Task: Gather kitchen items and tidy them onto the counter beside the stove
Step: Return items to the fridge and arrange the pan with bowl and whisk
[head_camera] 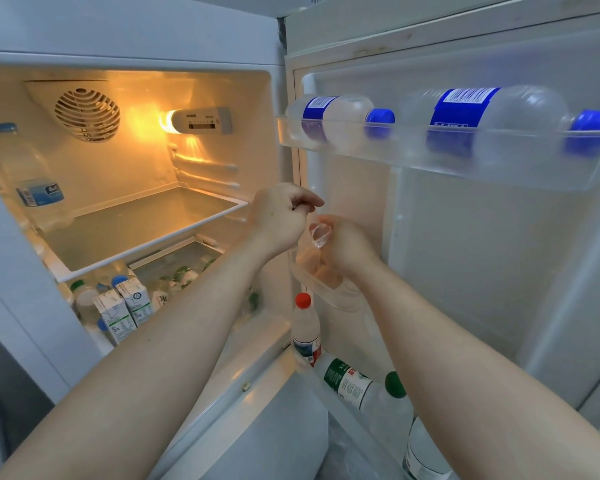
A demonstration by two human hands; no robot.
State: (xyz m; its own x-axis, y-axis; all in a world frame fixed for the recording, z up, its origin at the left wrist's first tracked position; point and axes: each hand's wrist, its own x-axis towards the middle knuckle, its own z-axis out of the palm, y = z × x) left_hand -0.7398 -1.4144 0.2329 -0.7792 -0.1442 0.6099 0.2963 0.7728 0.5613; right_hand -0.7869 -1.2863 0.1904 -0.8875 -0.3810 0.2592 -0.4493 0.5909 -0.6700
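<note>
I face an open fridge. My right hand (352, 249) reaches into a small clear door bin (329, 297) on the inside of the door, with thumb and fingers shut on a small clear glossy object (320, 234); I cannot tell what the object is. My left hand (278, 216) hovers just above and to the left of it, fingers curled and pinched together, with nothing visible in them. The two hands almost touch. The bin's wall partly hides my right fingers.
Two blue-labelled water bottles (340, 114) (482, 114) lie on the top door shelf. Below the bin stand a red-capped bottle (305, 329) and a green-labelled bottle (352, 382). Inside, a water bottle (32, 174) stands at the left on the glass shelf (136, 223), with milk cartons (125, 306) beneath.
</note>
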